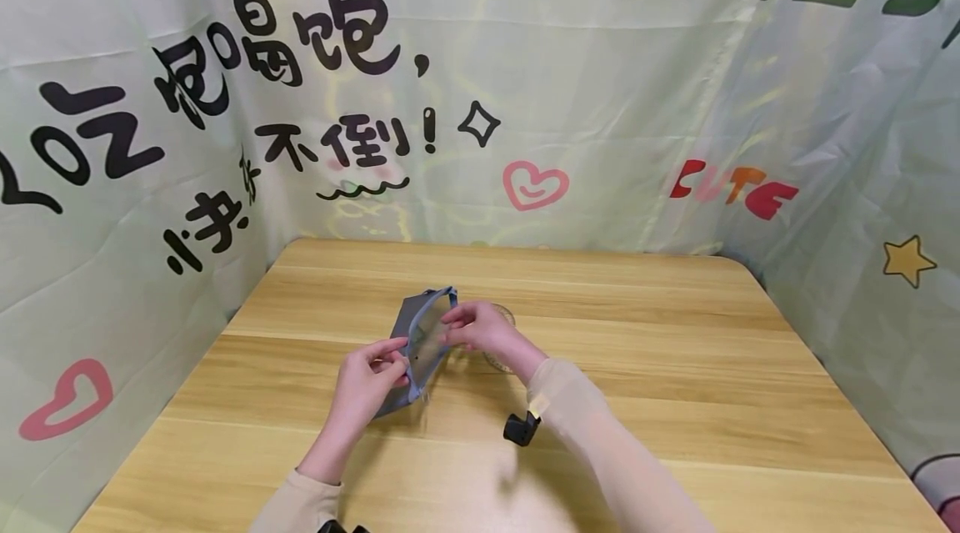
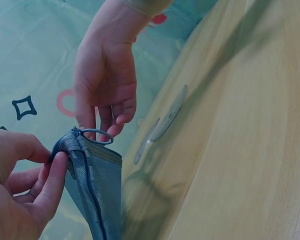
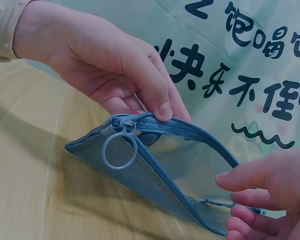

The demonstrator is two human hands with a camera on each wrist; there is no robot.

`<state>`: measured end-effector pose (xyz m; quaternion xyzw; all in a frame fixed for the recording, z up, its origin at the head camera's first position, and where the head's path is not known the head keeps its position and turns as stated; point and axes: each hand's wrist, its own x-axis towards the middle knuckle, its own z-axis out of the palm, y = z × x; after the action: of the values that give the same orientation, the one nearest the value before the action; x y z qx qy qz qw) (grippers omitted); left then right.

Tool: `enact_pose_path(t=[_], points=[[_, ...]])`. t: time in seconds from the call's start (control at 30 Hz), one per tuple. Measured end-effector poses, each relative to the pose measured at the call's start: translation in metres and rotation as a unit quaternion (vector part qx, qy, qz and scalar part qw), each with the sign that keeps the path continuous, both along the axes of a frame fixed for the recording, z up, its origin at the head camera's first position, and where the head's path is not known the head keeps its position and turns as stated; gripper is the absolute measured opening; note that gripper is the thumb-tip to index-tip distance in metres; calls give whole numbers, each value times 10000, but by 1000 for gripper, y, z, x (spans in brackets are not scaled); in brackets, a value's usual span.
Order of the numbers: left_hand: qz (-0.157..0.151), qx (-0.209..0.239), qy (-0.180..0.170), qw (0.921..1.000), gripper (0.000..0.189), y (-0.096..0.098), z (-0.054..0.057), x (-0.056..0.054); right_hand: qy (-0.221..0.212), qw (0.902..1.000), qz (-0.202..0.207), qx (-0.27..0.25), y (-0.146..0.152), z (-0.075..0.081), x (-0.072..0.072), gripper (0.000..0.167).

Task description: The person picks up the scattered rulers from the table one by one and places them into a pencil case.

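A blue-grey zip pouch [image 1: 420, 331] with a see-through mesh side stands tilted on the table, its mouth unzipped. My left hand [image 1: 365, 383] pinches the pouch's rim between thumb and fingers. Right beside that grip, a ring-shaped zipper pull [image 3: 120, 150] hangs from the zip. At the other end of the mouth is my right hand [image 1: 483, 329], its fingers loosely bent and thumb apart from them. Those fingers [image 3: 247, 197] overlap the rim and the zip's end tab in the right wrist view. In the left wrist view, the pouch partly hides the right fingertips.
Two thin, flat round discs [image 2: 170, 114] lie on the wooden table [image 1: 675, 366] just right of the pouch, partly behind my right hand in the head view. Printed fabric curtains [image 1: 585, 82] stand around the table's back and sides.
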<state>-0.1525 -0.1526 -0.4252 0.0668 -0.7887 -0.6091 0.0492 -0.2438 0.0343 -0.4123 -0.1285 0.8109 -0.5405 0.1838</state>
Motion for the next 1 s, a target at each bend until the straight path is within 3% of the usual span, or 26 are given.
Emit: enact_pose_path(t=[0.37,1.0], points=[[-2,-32,9,10000,34,0,1,1,87,9997,-152,182,5,2,1,39],[31,-43,-1,10000,34,0,3,1,487,9988,45,2,19,-4,-2,45]])
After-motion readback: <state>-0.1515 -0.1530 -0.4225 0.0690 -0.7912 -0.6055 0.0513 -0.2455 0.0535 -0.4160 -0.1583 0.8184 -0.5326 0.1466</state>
